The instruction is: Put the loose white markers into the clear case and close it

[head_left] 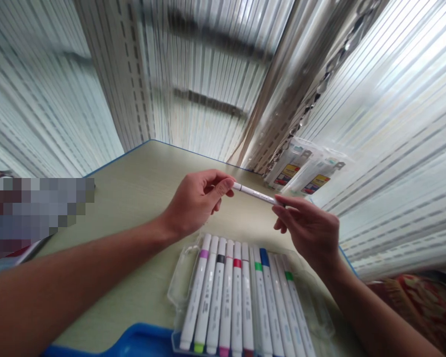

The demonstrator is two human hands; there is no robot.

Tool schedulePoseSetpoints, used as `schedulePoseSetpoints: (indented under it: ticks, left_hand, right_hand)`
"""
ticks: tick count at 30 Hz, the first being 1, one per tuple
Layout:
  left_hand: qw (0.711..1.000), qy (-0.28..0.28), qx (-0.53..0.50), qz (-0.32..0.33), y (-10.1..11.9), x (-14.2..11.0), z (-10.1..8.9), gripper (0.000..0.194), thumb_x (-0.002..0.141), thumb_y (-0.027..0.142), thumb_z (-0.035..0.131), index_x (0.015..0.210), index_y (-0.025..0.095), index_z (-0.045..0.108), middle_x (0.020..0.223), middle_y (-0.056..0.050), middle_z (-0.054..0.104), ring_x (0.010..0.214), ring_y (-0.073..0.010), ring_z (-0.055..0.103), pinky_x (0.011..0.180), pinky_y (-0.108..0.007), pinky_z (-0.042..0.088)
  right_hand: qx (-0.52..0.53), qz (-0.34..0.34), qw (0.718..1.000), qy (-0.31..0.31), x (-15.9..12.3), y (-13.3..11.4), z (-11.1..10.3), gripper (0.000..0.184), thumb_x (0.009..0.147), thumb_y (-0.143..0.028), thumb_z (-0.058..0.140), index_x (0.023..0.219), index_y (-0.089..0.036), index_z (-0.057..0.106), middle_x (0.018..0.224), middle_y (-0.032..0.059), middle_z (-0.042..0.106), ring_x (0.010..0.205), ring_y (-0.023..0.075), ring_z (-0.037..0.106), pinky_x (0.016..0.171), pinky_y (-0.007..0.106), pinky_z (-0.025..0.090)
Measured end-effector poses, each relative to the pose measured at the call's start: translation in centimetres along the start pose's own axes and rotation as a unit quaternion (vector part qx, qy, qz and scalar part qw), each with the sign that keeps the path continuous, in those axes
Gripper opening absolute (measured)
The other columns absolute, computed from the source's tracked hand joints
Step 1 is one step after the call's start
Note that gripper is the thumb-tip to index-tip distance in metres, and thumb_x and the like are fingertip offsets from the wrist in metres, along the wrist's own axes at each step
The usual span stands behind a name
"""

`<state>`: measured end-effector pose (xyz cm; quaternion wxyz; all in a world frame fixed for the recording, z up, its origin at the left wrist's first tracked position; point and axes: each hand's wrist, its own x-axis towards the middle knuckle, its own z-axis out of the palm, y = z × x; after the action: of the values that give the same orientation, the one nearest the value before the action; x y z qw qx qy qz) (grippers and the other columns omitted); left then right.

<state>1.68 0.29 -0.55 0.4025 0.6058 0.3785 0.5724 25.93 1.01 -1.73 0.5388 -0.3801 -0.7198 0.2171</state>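
- white pen: position?
- held level with slight tilt above the table, beyond the clear case.
- hand status?
- left hand: thumb and finger pinched on one end, remainder curled. right hand: fingertips pinched on the opposite end.
- progress?
- done: one pen out of the case and gripped. judged mid-handling; its ends are covered, so capping cannot be confirmed. left: other pens lie in a row in the case, none gripped.

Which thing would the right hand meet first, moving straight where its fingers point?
Likely the left hand, at the other end of the white marker both hold; depth is unclear.
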Motion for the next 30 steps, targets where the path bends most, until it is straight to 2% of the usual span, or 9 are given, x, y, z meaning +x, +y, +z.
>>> schedulePoseSetpoints:
  ticks: [5, 16, 19, 23, 30]
  left_hand:
    - [1.000, -0.002, -0.017, 0.015, 0.0, -0.1, 0.0, 0.026, 0.090, 0.037, 0.067, 0.092, 0.012, 0.069, 0.076, -0.003, 0.068, 0.048, -0.0046, 0.050, 0.042, -0.016, 0.041]
    - [0.999, -0.029, -0.028, 0.014, 1.3, -0.8, 0.5, 0.024, 0.082, 0.034, 0.076, 0.092, 0.013, 0.075, 0.067, -0.001, 0.066, 0.049, -0.0059, 0.049, 0.043, -0.017, 0.040]
    - [0.997, -0.058, -0.041, 0.007, 1.6, -1.3, 0.8, 0.024, 0.078, 0.031, 0.080, 0.094, 0.014, 0.076, 0.073, -0.003, 0.070, 0.051, -0.0060, 0.050, 0.043, -0.018, 0.039]
    - [0.994, -0.096, -0.058, -0.003, 2.0, -1.9, 1.2, 0.028, 0.077, 0.027, 0.081, 0.102, 0.016, 0.075, 0.086, -0.006, 0.075, 0.057, -0.0085, 0.058, 0.049, -0.020, 0.047]
    - [0.990, -0.132, -0.052, -0.008, 2.5, -2.4, 1.4, 0.028, 0.078, 0.026, 0.079, 0.104, 0.017, 0.076, 0.084, -0.006, 0.076, 0.057, -0.0100, 0.061, 0.050, -0.021, 0.050]
  right_hand:
    - [-0.082, -0.002, 0.994, -0.067, 0.0, 0.0, -0.2, 0.018, 0.084, -0.024, 0.076, 0.101, -0.018, 0.078, 0.066, 0.0006, 0.071, 0.046, 0.0109, 0.063, 0.044, 0.023, 0.053]
    - [-0.119, -0.007, 0.985, -0.123, 0.3, -0.1, -0.3, 0.017, 0.084, -0.028, 0.075, 0.097, -0.017, 0.077, 0.063, 0.0016, 0.072, 0.047, 0.0140, 0.067, 0.047, 0.023, 0.055]
    - [-0.122, -0.008, 0.984, -0.128, 0.3, -0.1, -0.3, 0.016, 0.084, -0.026, 0.074, 0.097, -0.017, 0.077, 0.062, 0.0014, 0.072, 0.047, 0.0141, 0.067, 0.047, 0.023, 0.055]
    - [-0.121, -0.004, 0.984, -0.132, 0.3, -0.2, -0.2, 0.015, 0.084, -0.024, 0.073, 0.097, -0.017, 0.076, 0.062, 0.0005, 0.072, 0.047, 0.0133, 0.067, 0.047, 0.022, 0.055]
    - [-0.118, -0.015, 0.984, -0.134, 0.2, -0.5, -0.1, 0.013, 0.084, -0.021, 0.071, 0.095, -0.017, 0.076, 0.062, 0.0004, 0.072, 0.046, 0.0120, 0.066, 0.048, 0.021, 0.054]
